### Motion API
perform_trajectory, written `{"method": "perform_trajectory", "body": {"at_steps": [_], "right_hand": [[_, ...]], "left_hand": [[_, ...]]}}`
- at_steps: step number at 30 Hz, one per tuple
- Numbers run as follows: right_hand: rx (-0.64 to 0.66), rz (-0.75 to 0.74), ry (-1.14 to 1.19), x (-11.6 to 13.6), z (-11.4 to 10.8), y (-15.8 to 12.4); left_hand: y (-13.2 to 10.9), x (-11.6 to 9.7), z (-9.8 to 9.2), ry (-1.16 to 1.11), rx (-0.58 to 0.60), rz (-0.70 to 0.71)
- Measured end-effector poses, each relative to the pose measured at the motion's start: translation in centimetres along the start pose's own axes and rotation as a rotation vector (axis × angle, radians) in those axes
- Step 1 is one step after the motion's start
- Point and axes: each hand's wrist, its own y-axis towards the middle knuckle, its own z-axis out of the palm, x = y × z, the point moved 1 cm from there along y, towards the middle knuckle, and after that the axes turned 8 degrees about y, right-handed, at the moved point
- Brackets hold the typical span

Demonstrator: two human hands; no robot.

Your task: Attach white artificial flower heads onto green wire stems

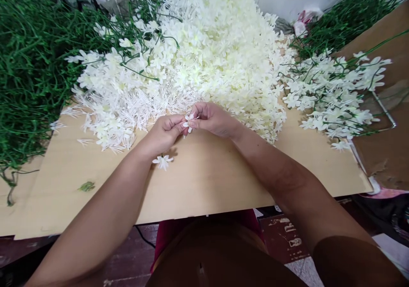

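Note:
Above the table my two hands meet at the fingertips. A small white artificial flower (189, 123) shows between them, its petals spread. My right hand (212, 119) is closed, with thumb and fingers pinching this flower. From the other side my left hand (168, 131) is closed too, its fingertips at the base of the same flower; what else it may hold is hidden. Just below my left wrist is another white flower (162, 162), with a short bit of green stem running up under the hand. Right behind my hands lies a big heap of loose white flower heads (220, 53).
A thick pile of green plastic stems (32, 61) covers the left side; more green stems (345, 23) lie at the back right. Stemmed white flowers (335, 91) rest by brown cardboard (386, 146) on the right. A green scrap (87, 186) lies on the tabletop (204, 185).

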Motion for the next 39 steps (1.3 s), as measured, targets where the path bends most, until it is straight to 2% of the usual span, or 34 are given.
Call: {"method": "perform_trajectory", "body": {"at_steps": [7,12,22,26,29,32,34,36,39], "right_hand": [[0.048,0.065,-0.017,0.0,-0.5,0.0],[0.099,0.018,0.046,0.2,-0.4,0.1],[0.033,0.037,-0.002,0.3,0.2,-0.1],[-0.043,0.017,0.006,1.0,0.3,-0.2],[-0.102,-0.027,-0.048,2.6,0.2,-0.7],[-0.223,-0.109,-0.165,5.5,-0.4,-1.7],[-0.358,-0.176,-0.291,8.1,-1.4,-3.0],[-0.583,-0.263,-0.452,10.8,-3.3,-5.0],[-1.05,-0.584,-0.818,14.3,-7.1,-9.6]], "left_hand": [[0.1,0.0,-0.1,0.044,0.03,-0.002],[0.4,0.0,0.1,0.047,0.014,-0.023],[0.2,0.0,-0.2,0.001,0.093,-0.003],[0.5,0.1,0.0,-0.08,0.04,-0.048],[0.9,0.1,0.2,-0.084,-0.005,-0.037],[1.1,0.1,0.2,-0.097,-0.051,-0.024],[1.2,0.1,0.1,-0.114,-0.079,-0.011],[1.3,0.3,0.1,-0.095,-0.091,-0.008],[1.3,0.4,0.3,-0.048,-0.071,-0.041]]}}
